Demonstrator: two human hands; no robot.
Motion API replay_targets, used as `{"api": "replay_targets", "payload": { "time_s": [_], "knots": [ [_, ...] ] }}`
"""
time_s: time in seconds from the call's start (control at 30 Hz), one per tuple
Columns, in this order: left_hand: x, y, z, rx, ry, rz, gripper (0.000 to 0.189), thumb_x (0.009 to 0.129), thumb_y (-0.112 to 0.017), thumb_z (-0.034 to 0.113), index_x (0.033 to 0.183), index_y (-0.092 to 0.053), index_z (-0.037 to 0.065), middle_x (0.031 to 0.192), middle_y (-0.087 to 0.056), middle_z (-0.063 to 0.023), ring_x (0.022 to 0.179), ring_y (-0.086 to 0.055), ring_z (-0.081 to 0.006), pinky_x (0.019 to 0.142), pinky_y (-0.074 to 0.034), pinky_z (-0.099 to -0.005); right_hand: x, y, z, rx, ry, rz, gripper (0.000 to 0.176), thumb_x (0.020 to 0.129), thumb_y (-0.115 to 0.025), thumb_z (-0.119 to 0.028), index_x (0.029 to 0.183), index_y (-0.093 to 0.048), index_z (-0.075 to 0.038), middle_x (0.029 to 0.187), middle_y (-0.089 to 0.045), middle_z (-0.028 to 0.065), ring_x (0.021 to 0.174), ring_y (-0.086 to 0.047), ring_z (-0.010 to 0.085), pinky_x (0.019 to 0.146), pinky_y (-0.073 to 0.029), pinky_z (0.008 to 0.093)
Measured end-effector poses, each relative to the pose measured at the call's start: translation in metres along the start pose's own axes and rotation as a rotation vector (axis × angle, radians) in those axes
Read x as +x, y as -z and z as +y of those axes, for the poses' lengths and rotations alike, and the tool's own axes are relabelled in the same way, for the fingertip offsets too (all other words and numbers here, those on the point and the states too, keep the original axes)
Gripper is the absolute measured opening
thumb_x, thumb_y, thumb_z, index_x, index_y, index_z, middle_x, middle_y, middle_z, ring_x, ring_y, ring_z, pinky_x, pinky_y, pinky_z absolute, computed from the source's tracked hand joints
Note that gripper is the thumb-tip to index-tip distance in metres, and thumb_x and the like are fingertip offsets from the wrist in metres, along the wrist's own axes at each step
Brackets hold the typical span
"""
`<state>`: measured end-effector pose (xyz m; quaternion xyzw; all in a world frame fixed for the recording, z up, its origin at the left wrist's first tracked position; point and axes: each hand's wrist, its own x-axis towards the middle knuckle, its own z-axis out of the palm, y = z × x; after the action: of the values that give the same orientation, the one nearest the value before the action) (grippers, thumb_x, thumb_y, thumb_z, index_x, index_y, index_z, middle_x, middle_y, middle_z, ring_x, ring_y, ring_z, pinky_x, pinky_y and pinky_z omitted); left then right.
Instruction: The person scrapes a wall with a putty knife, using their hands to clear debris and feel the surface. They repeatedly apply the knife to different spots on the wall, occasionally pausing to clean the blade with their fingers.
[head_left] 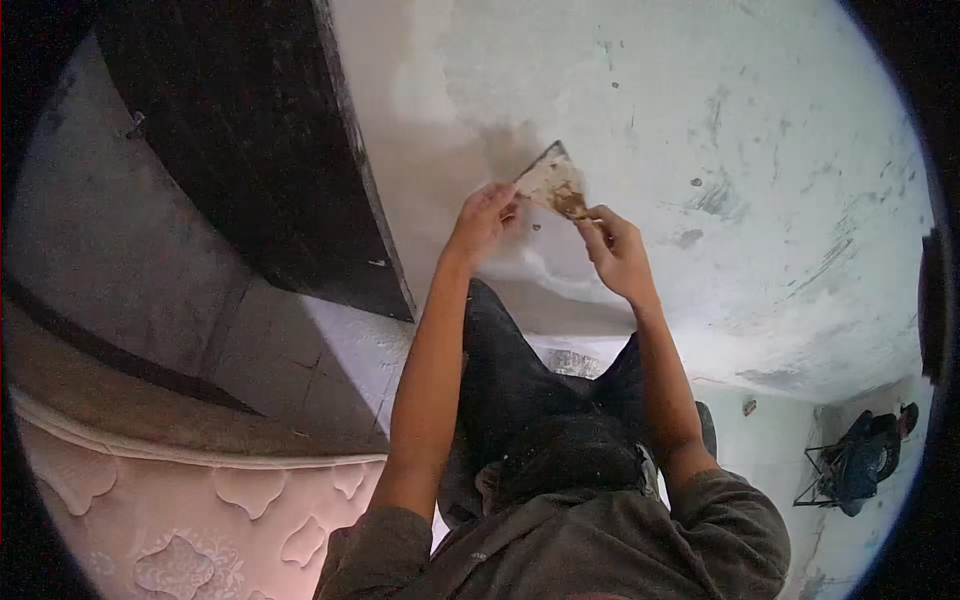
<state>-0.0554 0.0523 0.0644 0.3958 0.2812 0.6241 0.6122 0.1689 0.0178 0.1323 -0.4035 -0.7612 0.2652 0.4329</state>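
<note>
Item 1. Flat, trapezoid metal putty knife (549, 182), blade caked with pale filler and browner at the handle end. It is held up against the wall between both hands, in the upper middle of the head view.

Item 2. Left hand (483, 222): fingertips pinched on the blade's near edge.

Item 3. Right hand (615, 252): fingers closed about the handle end. We cannot tell how firmly.

Item 4. White, scuffed plaster wall (760, 150), with a damp grey patch just behind the blade.

Item 5. Dark wooden panel (250, 150) to the left of the patch, and a pink quilted mattress (180, 530) low on the left, well apart from the work.

Handling note. We judge the step to be working filler over the patch. To do it well, we would:
- keep the blade at a shallow tilt;
- let the left fingertips spread even pressure across the edge while the right hand steers;
- draw in one steady stroke;
- keep the loaded face turned to the wall so that nothing drops onto the dark trousers (510, 370) below.
</note>
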Motion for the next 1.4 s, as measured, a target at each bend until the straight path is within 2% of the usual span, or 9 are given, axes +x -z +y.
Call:
{"api": "replay_targets", "payload": {
  "time_s": [0.07, 0.2, 0.27, 0.37, 0.43, 0.47, 0.53, 0.63, 1.4],
  "knots": [
    [0.001, 0.023, -0.004, -0.122, -0.023, -0.029, 0.016, 0.094, -0.061, 0.026, 0.100, -0.063, 0.011, 0.095, -0.062, 0.0010, 0.082, -0.058, -0.0110, 0.074, -0.045, -0.0251, 0.012, -0.012, -0.014, -0.116, 0.042, -0.032, 0.018, 0.090, -0.059, -0.016, 0.090, -0.064, 0.002, 0.057, -0.056, 0.0123, 0.050, -0.052, 0.0166, 0.050, -0.040, 0.0330],
    [-0.003, 0.031, 0.000, -0.090, -0.041, 0.155, 0.018, 0.094, -0.062, 0.028, 0.099, -0.062, 0.010, 0.094, -0.063, -0.0003, 0.079, -0.057, -0.0095, 0.072, -0.046, -0.0262, 0.031, -0.026, -0.024, -0.185, 0.086, -0.081, 0.017, 0.090, -0.058, -0.017, 0.089, -0.063, -0.001, 0.062, -0.060, 0.0170, 0.054, -0.061, 0.0264, 0.053, -0.045, 0.0373],
    [-0.003, 0.034, 0.004, -0.088, -0.060, 0.215, 0.019, 0.093, -0.063, 0.029, 0.098, -0.061, 0.010, 0.091, -0.064, -0.0009, 0.075, -0.056, -0.0077, 0.068, -0.045, -0.0262, 0.040, -0.038, -0.021, -0.312, 0.230, 0.063, 0.016, 0.090, -0.058, -0.019, 0.089, -0.060, -0.003, 0.066, -0.063, 0.0180, 0.062, -0.064, 0.0348, 0.055, -0.047, 0.0425],
    [0.006, 0.037, 0.000, 0.104, -0.128, 0.240, 0.026, 0.093, -0.062, 0.030, 0.106, -0.059, 0.008, 0.100, -0.064, -0.0025, 0.080, -0.057, -0.0105, 0.071, -0.045, -0.0271, 0.049, -0.048, -0.022, -0.422, 0.282, 0.164, 0.016, 0.090, -0.059, -0.022, 0.090, -0.058, -0.006, 0.068, -0.064, 0.0167, 0.062, -0.063, 0.0370, 0.055, -0.048, 0.0450],
    [0.001, 0.012, -0.006, 0.382, -0.363, 0.402, 0.041, 0.094, -0.060, 0.027, 0.126, -0.051, 0.004, 0.121, -0.059, -0.0098, 0.101, -0.057, -0.0193, 0.083, -0.044, -0.0320, 0.053, -0.053, -0.013, -0.469, 0.296, 0.173, 0.016, 0.090, -0.059, -0.022, 0.089, -0.057, -0.006, 0.069, -0.064, 0.0161, 0.062, -0.063, 0.0367, 0.055, -0.048, 0.0450],
    [0.000, 0.002, -0.008, 0.385, -0.361, 0.403, 0.041, 0.094, -0.060, 0.027, 0.126, -0.051, 0.004, 0.121, -0.059, -0.0098, 0.101, -0.057, -0.0193, 0.083, -0.044, -0.0320, 0.055, -0.055, -0.009, -0.512, 0.311, 0.183, 0.016, 0.090, -0.059, -0.022, 0.089, -0.057, -0.006, 0.070, -0.064, 0.0154, 0.062, -0.063, 0.0365, 0.055, -0.048, 0.0450],
    [-0.004, -0.009, -0.016, 0.872, -0.734, 0.459, 0.056, 0.094, -0.055, 0.022, 0.142, -0.035, 0.001, 0.142, -0.043, -0.0171, 0.125, -0.045, -0.0281, 0.098, -0.034, -0.0399, 0.055, -0.061, -0.008, -0.501, 0.316, 0.214, 0.016, 0.090, -0.059, -0.022, 0.089, -0.057, -0.007, 0.071, -0.064, 0.0149, 0.062, -0.063, 0.0363, 0.054, -0.048, 0.0447],
    [-0.004, -0.016, -0.017, 1.066, -0.849, 0.350, 0.061, 0.093, -0.052, 0.017, 0.147, -0.027, 0.001, 0.152, -0.030, -0.0205, 0.136, -0.033, -0.0306, 0.104, -0.024, -0.0436, 0.057, -0.065, -0.002, -0.490, 0.334, 0.256, 0.015, 0.090, -0.059, -0.022, 0.088, -0.057, -0.007, 0.071, -0.064, 0.0138, 0.061, -0.063, 0.0354, 0.054, -0.049, 0.0442],
    [-0.011, -0.030, -0.006, 1.156, -0.755, 0.130, 0.074, 0.086, -0.057, 0.004, 0.150, -0.020, 0.000, 0.157, -0.018, -0.0209, 0.140, -0.028, -0.0297, 0.103, -0.025, -0.0401, 0.055, -0.067, 0.006, -0.525, 0.240, 0.245, 0.017, 0.085, -0.062, -0.023, 0.089, -0.057, -0.007, 0.072, -0.064, 0.0124, 0.058, -0.062, 0.0336, 0.051, -0.048, 0.0431]
  ]
}}
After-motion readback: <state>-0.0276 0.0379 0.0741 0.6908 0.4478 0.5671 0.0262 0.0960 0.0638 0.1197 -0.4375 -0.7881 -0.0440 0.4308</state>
